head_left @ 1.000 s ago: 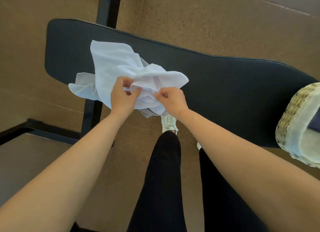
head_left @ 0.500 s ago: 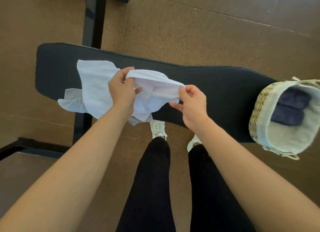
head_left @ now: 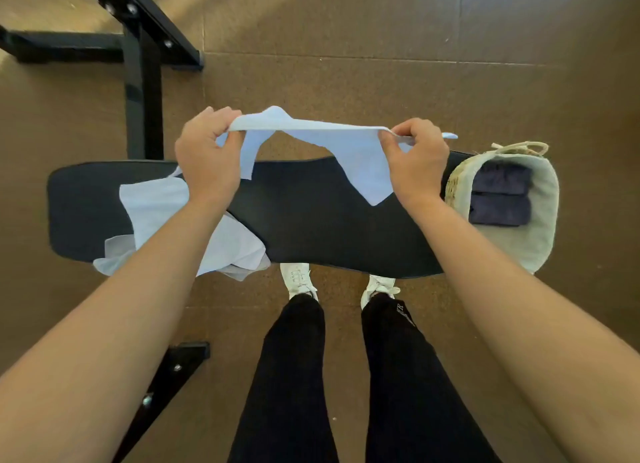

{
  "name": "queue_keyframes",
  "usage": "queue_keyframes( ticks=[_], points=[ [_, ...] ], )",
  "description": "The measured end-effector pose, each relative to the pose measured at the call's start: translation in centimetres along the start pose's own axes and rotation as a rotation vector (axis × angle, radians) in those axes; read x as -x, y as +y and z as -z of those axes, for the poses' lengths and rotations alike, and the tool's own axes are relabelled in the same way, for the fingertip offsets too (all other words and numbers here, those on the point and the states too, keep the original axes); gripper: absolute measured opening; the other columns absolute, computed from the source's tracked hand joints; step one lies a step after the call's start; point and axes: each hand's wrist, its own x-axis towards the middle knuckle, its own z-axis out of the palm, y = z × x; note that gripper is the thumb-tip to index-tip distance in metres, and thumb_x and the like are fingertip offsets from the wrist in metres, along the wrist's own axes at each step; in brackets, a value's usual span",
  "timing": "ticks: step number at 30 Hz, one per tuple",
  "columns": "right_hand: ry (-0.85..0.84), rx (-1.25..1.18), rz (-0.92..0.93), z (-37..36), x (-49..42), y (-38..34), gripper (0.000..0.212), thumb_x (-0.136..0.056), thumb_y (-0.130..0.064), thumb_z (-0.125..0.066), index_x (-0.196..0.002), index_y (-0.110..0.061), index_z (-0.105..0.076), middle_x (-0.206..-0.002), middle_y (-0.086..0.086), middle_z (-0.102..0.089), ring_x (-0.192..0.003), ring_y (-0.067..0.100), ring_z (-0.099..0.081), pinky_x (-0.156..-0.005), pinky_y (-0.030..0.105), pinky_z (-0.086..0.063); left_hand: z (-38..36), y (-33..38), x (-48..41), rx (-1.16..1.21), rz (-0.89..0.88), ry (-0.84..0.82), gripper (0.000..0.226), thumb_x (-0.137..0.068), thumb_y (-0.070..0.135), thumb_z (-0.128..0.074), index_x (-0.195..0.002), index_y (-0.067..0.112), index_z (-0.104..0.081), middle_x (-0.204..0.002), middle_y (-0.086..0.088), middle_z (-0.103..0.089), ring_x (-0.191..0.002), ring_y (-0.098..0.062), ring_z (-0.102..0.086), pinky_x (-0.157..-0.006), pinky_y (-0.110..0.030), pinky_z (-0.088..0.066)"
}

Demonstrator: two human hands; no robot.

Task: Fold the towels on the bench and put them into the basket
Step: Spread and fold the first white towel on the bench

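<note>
Head view: my fingers pinch the towel stretched between them, and a loose pinch would drop it.

Seen from above: a person in slim black trousers of a faintly ribbed fabric. The right leg carries small white lettering just above the hem, too small to read. On the feet are white lace-up sneakers, the left shoe and right shoe, both with white laces. The left forearm and right forearm are bare to the frame's lower edge, as are the left hand and right hand.
</note>
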Motion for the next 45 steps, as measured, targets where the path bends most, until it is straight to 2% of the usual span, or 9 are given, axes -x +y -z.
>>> queue_keyframes(
  ticks=[7, 16, 19, 22, 25, 28, 32, 41, 45],
  points=[
    [0.112, 0.214, 0.060, 1.7, 4.5, 3.9, 0.030, -0.091, -0.035, -0.073, -0.078, -0.010, -0.066, -0.083, 0.005, -0.067, -0.084, 0.015, -0.047, -0.069, 0.012, -0.024, -2.3, -3.4, 6.6, -0.218, -0.039, -0.099, 0.028, -0.101, 0.017, -0.061, -0.124, 0.010, -0.075, -0.131, -0.009, -0.070, -0.136, -0.032, -0.052, -0.113, -0.038, -0.040],
    [-0.736, 0.477, -0.419, -2.0, 13.6, 16.4, 0.029, -0.099, -0.030, -0.062, -0.122, -0.013, -0.065, -0.119, 0.007, -0.066, -0.112, 0.027, -0.059, -0.088, 0.034, -0.048, -7.2, -13.2, 15.5, -0.595, 0.336, -0.831, 0.039, -0.102, 0.030, -0.052, -0.136, 0.017, -0.066, -0.151, -0.014, -0.050, -0.139, -0.038, -0.044, -0.114, -0.048, -0.041],
    [-0.934, 0.482, -0.497, -2.9, 14.3, 17.7, 0.040, -0.097, -0.028, -0.060, -0.134, -0.014, -0.059, -0.129, 0.008, -0.062, -0.115, 0.028, -0.059, -0.092, 0.037, -0.052, -8.3, -13.1, 16.5, -0.744, 0.297, -0.815, 0.036, -0.096, 0.029, -0.055, -0.129, 0.021, -0.069, -0.140, -0.009, -0.056, -0.121, -0.036, -0.056, -0.101, -0.046, -0.048],
    [-0.811, 0.481, -0.385, -4.2, 13.5, 18.2, 0.040, -0.100, -0.026, -0.056, -0.139, -0.017, -0.055, -0.132, 0.008, -0.059, -0.117, 0.027, -0.057, -0.090, 0.036, -0.049, -9.9, -11.9, 16.4, -0.682, 0.126, -0.641, 0.027, -0.095, 0.023, -0.058, -0.117, 0.019, -0.072, -0.118, -0.009, -0.064, -0.111, -0.032, -0.055, -0.092, -0.043, -0.044],
    [-0.710, 0.549, -0.180, -5.6, 11.9, 18.4, 0.054, -0.100, -0.030, -0.059, -0.150, -0.022, -0.042, -0.153, 0.007, -0.038, -0.138, 0.029, -0.035, -0.100, 0.040, -0.044, -12.3, -10.9, 15.8, -0.569, 0.037, -0.690, 0.037, -0.090, 0.020, -0.062, -0.127, 0.019, -0.066, -0.130, -0.009, -0.056, -0.121, -0.032, -0.047, -0.095, -0.042, -0.042],
    [-0.780, 0.643, -0.107, -6.6, 10.0, 19.0, 0.080, -0.097, -0.040, -0.065, -0.161, -0.034, -0.017, -0.170, 0.004, -0.003, -0.154, 0.037, -0.003, -0.117, 0.055, -0.030, -14.8, -10.3, 15.2, -0.566, 0.060, -0.817, 0.056, -0.088, 0.022, -0.064, -0.143, 0.031, -0.054, -0.148, -0.007, -0.037, -0.133, -0.034, -0.034, -0.098, -0.046, -0.045],
    [-0.865, 0.708, -0.058, -6.5, 8.5, 20.9, 0.102, -0.090, -0.039, -0.074, -0.160, -0.044, 0.000, -0.168, -0.003, 0.023, -0.154, 0.040, 0.019, -0.121, 0.068, -0.013, -17.2, -9.9, 16.0, -0.526, 0.139, -0.829, 0.059, -0.086, 0.020, -0.063, -0.141, 0.036, -0.049, -0.143, -0.006, -0.029, -0.127, -0.034, -0.031, -0.090, -0.045, -0.051],
    [-0.835, 0.829, -0.164, -3.0, 5.1, 23.7, 0.116, -0.082, -0.006, -0.074, -0.158, -0.048, 0.004, -0.168, 0.004, 0.023, -0.155, 0.041, 0.011, -0.120, 0.065, -0.020, -18.1, -7.6, 19.1, -0.331, 0.214, -1.021, 0.065, -0.089, 0.028, -0.066, -0.150, 0.034, -0.045, -0.150, -0.003, -0.024, -0.134, -0.030, -0.028, -0.105, -0.037, -0.040],
    [-0.709, 0.831, -0.127, -4.2, 6.8, 21.2, 0.092, -0.081, -0.013, -0.074, -0.155, -0.028, -0.021, -0.165, 0.015, -0.007, -0.148, 0.043, -0.014, -0.116, 0.055, -0.029, -15.2, -8.7, 18.3, -0.158, 0.285, -0.769, 0.051, -0.092, 0.022, -0.062, -0.142, 0.027, -0.055, -0.139, -0.001, -0.046, -0.131, -0.024, -0.047, -0.103, -0.033, -0.042]
  ],
)
